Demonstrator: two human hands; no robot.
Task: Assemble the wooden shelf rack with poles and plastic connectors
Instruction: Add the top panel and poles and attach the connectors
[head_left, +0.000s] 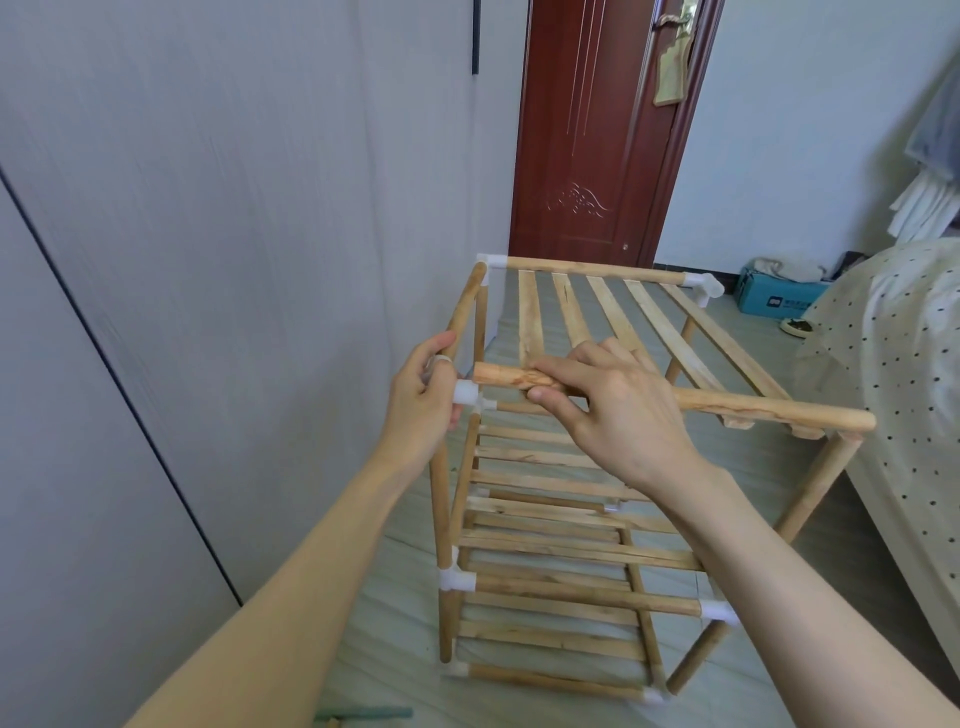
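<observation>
A wooden shelf rack with several slatted tiers stands on the floor in front of me. My left hand grips a white plastic connector at the top near-left corner, on the left upright. My right hand holds the front top pole near its left end, thumb below and fingers over it. That pole's left end sits just above and right of the connector's socket, apart from it. White connectors cap the far top corners, and others join the lower tiers.
A grey wardrobe wall runs close along the left of the rack. A bed with a dotted cover stands at the right. A dark red door is behind, and a blue box lies on the floor beside it.
</observation>
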